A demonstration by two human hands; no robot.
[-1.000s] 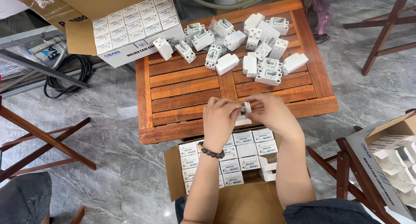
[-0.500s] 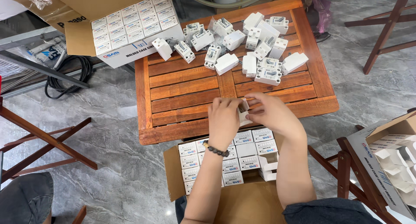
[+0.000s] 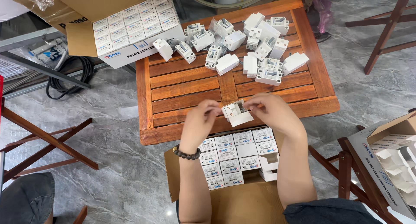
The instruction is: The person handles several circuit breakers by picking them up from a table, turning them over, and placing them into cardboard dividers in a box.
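Over the near edge of a slatted wooden table (image 3: 186,87), both my hands hold one small white carton (image 3: 237,112) with its flap open. My left hand (image 3: 201,120), a dark bead bracelet on its wrist, grips the carton's left side. My right hand (image 3: 271,112) grips its right side, fingers at the top. Something grey shows inside the carton's mouth. Just below my hands sits an open cardboard box (image 3: 190,187) packed with rows of small white cartons (image 3: 234,157).
Several loose white circuit breakers (image 3: 255,50) lie scattered across the table's far half. A second box of white cartons (image 3: 134,27) rests at the far left corner. Folding wooden stands flank me, and another open box of cartons (image 3: 390,159) sits at right. Black cable coils on the floor.
The small carton between my hands has turned and its flap now stands open. My left hand has shifted slightly left of it.
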